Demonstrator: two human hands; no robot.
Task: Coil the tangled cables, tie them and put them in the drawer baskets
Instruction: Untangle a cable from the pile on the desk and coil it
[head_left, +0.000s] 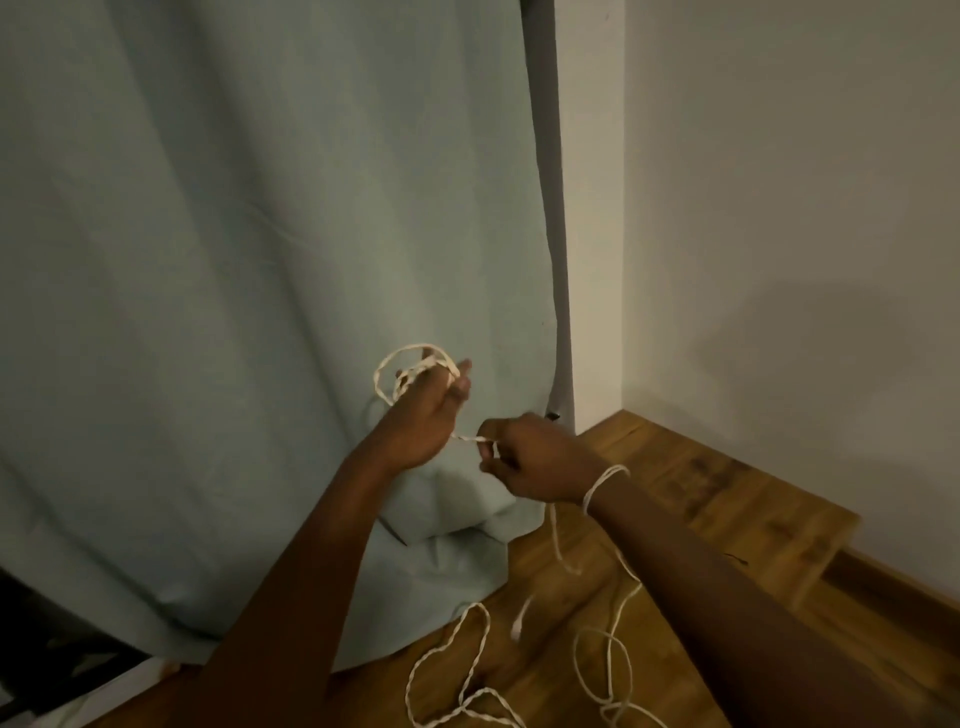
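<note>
1. A curtain (234, 286) fills the left; a wall (779, 208) closes the right, meeting the wood floor (727, 493) at a corner.
2. The left hand (423, 415) is raised before the curtain, fingers hooked through loops of white cable (405, 364).
3. The right hand (535, 460) pinches the strand between them; cable crosses its wrist and trails loose on the floor.

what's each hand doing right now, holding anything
Left hand: closed on loops of the white cable.
Right hand: pinching the same cable's run between the hands; more of it drapes over the wrist.
</note>
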